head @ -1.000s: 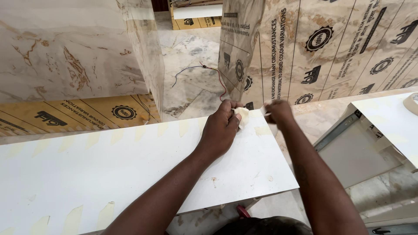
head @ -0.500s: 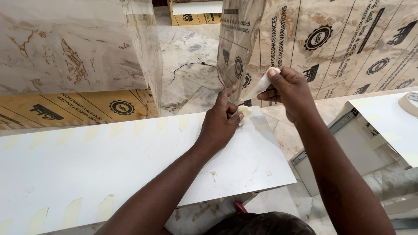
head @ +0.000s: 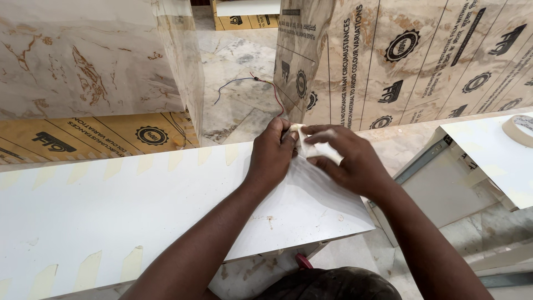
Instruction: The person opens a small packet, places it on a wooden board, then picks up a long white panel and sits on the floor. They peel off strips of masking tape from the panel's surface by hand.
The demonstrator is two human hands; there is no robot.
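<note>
At the frame's centre, on the far corner of the white board (head: 166, 205), our left hand (head: 272, 155) and right hand (head: 350, 161) both pinched crumpled tape (head: 311, 147), which we judged might tear under uneven pulling.

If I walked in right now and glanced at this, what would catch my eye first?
First, the two hands meeting at the far edge of the long white board: the left hand presses down there, while the right hand pinches a strip of pale tape. Next, the marble-patterned sheets with round black stamps standing behind, and a roll of tape at the far right.
</note>
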